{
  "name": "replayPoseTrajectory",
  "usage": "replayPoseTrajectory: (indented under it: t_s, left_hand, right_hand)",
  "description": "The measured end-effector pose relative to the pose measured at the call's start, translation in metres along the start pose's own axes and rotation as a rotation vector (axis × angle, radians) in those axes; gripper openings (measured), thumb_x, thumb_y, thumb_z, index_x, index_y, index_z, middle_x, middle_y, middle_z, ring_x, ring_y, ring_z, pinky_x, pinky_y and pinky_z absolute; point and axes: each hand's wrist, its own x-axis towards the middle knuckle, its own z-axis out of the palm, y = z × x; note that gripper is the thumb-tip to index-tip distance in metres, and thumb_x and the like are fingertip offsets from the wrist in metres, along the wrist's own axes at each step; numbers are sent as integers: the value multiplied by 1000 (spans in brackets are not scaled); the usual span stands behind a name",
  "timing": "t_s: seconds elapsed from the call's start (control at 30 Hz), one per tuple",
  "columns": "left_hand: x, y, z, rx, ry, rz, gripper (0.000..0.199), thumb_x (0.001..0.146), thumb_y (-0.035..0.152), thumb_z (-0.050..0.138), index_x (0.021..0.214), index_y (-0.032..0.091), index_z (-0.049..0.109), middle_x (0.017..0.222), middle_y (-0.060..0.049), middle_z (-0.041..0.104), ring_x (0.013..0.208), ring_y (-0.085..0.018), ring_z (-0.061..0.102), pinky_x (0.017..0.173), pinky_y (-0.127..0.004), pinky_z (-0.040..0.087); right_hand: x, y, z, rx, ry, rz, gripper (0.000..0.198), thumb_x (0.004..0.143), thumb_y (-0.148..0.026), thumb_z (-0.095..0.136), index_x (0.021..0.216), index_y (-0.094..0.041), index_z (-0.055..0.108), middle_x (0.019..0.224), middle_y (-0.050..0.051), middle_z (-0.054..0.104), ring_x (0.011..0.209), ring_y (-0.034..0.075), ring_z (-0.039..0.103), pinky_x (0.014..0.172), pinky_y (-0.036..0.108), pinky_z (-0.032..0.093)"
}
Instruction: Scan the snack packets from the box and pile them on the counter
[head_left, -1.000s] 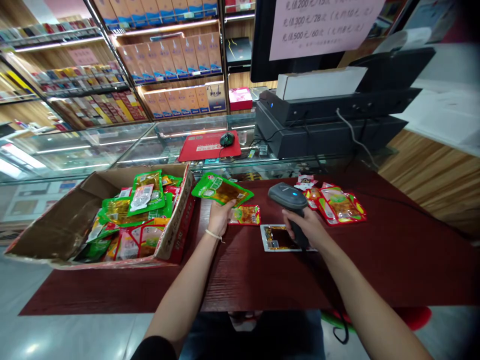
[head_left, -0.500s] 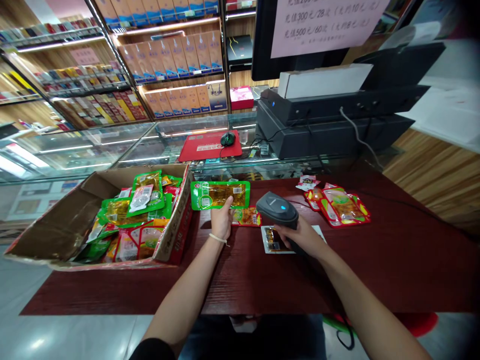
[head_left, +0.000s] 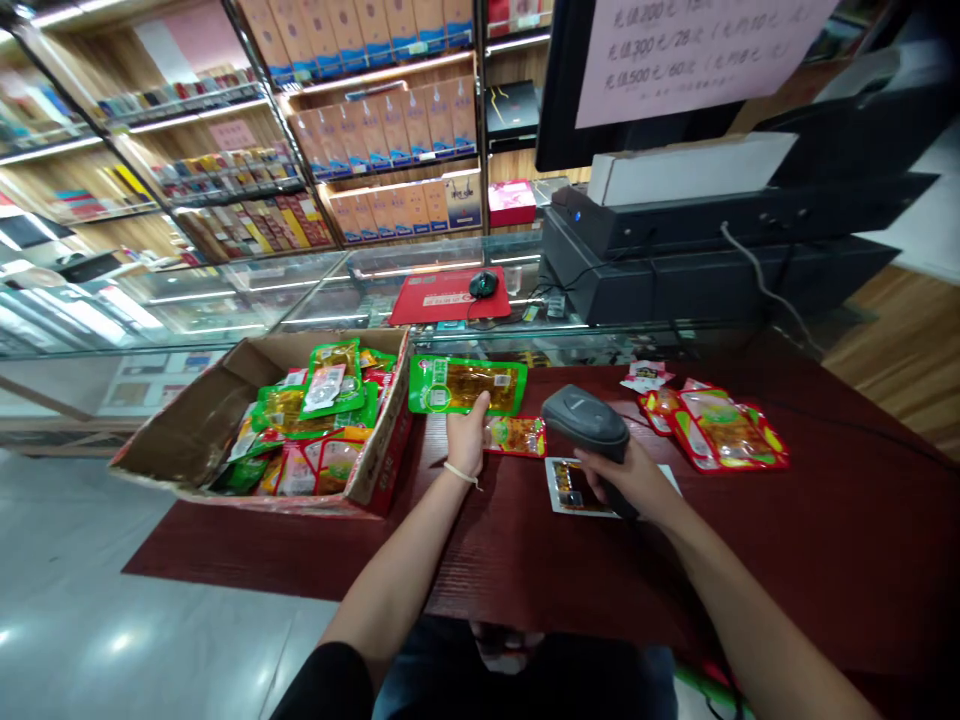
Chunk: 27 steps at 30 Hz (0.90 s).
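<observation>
My left hand (head_left: 466, 440) grips a green-edged snack packet (head_left: 466, 386) by its lower edge, thumb on the front, the white barcode label facing me. My right hand (head_left: 637, 478) is wrapped round the handle of a dark grey barcode scanner (head_left: 585, 420), whose head points left toward that packet. Under the scanner lies a pale-edged packet with dark contents (head_left: 562, 487), partly covered by my right hand. A red-edged snack packet (head_left: 517, 437) rests on the dark red table just behind my left hand. Several more packets fill an open cardboard box (head_left: 180, 440) at the left.
Red snack packets (head_left: 724, 430) and a small white-and-pink packet (head_left: 646, 376) lie on the table (head_left: 825, 560) at the right. Behind are a glass counter, a red mat (head_left: 420, 297) with a mouse (head_left: 484, 284), and a dark till machine (head_left: 637, 275). Cables trail across the right side.
The whole view has shifted, so the scene sits further right in the picture. Both hands keep their holds on the packet and the scanner; the scanner's blue light no longer shows.
</observation>
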Motion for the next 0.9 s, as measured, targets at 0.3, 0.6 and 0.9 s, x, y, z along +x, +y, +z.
replayPoseTrajectory:
  t_s: [0.3,0.6,0.9]
  left_hand:
    - [-25,107,-5,16,-22,340,36,77,44,71,102,18,69,107,-7,71,103,-24,65,78,-32,56]
    - [-24,213,-115,335,178,680,34,79,39,68,105,18,64,103,-6,71,93,-19,66,82,-29,53]
    - [-6,222,-228,696,422,656,36,82,34,63,113,17,60,117,-12,65,110,-21,62,97,-36,48]
  right_hand:
    - [6,-45,27,-1,-53,-77,41,74,-55,72,67,-23,47,51,-3,51,39,12,47,39,26,40]
    - [13,-69,87,42,-154,-110,45,71,-58,74,72,-22,47,51,-2,53,38,11,47,37,24,36]
    - [21,-63,127,88,-231,-96,43,72,-56,75,76,-22,48,54,-3,53,38,11,46,37,23,36]
